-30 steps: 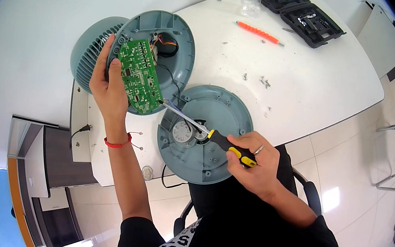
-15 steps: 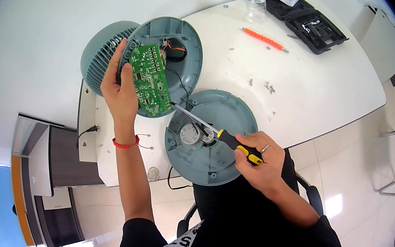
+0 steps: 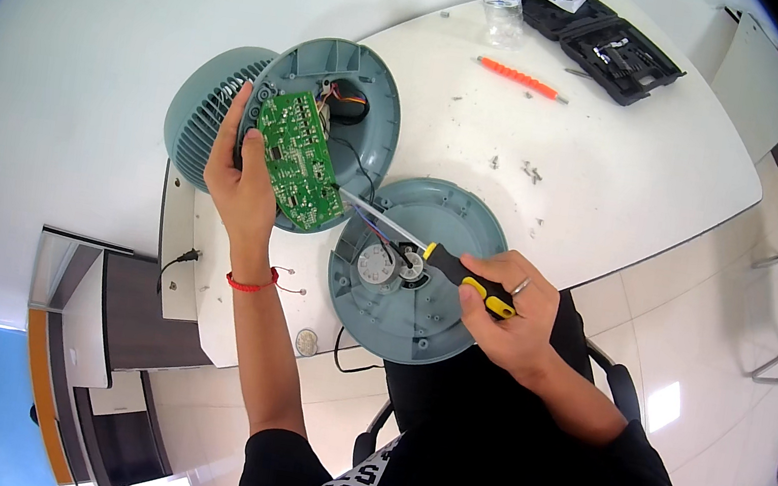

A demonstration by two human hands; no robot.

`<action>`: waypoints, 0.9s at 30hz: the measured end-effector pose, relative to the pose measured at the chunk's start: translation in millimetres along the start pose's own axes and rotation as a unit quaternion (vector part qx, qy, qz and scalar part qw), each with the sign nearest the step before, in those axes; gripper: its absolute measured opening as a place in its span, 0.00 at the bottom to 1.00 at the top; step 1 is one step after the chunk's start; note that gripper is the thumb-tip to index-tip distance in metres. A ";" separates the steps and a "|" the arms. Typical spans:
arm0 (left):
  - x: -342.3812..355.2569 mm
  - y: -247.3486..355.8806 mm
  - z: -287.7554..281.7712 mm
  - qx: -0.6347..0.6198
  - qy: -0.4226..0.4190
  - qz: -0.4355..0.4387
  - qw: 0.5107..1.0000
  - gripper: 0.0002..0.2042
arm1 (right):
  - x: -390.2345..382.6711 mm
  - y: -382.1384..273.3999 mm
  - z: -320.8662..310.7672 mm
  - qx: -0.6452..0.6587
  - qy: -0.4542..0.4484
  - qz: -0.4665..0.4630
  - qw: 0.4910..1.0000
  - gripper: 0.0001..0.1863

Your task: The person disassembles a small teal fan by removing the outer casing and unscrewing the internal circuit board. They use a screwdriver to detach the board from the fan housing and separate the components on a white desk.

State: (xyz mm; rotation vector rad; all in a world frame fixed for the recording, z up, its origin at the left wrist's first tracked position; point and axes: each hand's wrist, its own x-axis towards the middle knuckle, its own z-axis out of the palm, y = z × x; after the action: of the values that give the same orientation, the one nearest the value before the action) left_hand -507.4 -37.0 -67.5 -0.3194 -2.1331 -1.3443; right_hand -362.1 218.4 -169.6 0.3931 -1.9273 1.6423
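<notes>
My left hand (image 3: 240, 184) is closed on the rim of a round grey-green housing (image 3: 379, 117), tilted up from the table. Behind it on the left sits a ribbed grey-green cover (image 3: 188, 130). Inside the housing lies a green circuit board (image 3: 294, 155). My right hand (image 3: 518, 329) grips a screwdriver (image 3: 462, 275) with a black and yellow handle. Its shaft reaches up and left to the board's right edge, where the tip appears to touch. Beneath the shaft, a round grey-green base (image 3: 456, 228) carries a motor (image 3: 376, 264), with thin wires running toward the housing.
Several screws (image 3: 531, 172) lie loose on the white table (image 3: 603, 204). Toward the back are an orange pen-like stick (image 3: 522, 78), a clear plastic bottle (image 3: 503, 10) and an opened black tool case (image 3: 623, 62). A plug (image 3: 183, 257) hangs at the left edge.
The screwdriver tip has shifted slightly up and left along the board's edge, and its handle has moved a little up and left. My left hand keeps its hold on the housing.
</notes>
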 end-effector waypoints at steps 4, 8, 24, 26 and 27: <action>0.1 0.1 0.5 -0.002 0.000 0.000 1.000 0.23 | -1.7 -2.6 -2.6 -0.004 -0.022 0.022 1.000 0.16; -0.2 -0.1 -0.4 0.005 -0.001 0.015 1.000 0.23 | 3.4 -2.5 -9.3 -0.002 -0.017 0.011 1.000 0.16; 2.8 -8.0 -1.0 0.004 -0.006 0.023 1.000 0.24 | 15.4 -12.9 1.1 0.034 -0.029 -0.040 0.998 0.15; 3.1 -6.6 -1.1 0.011 -0.007 0.027 1.000 0.24 | 14.3 -13.4 5.7 0.036 -0.009 -0.042 0.998 0.14; 3.2 -6.9 -1.6 0.011 -0.008 0.028 1.000 0.24 | 13.9 -13.1 4.6 0.032 -0.019 -0.042 0.998 0.15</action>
State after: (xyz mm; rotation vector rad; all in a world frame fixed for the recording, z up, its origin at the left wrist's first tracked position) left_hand -512.8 -42.0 -70.2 -0.3785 -2.1351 -1.2905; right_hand -366.9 213.2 -151.2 0.5258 -1.8631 1.6564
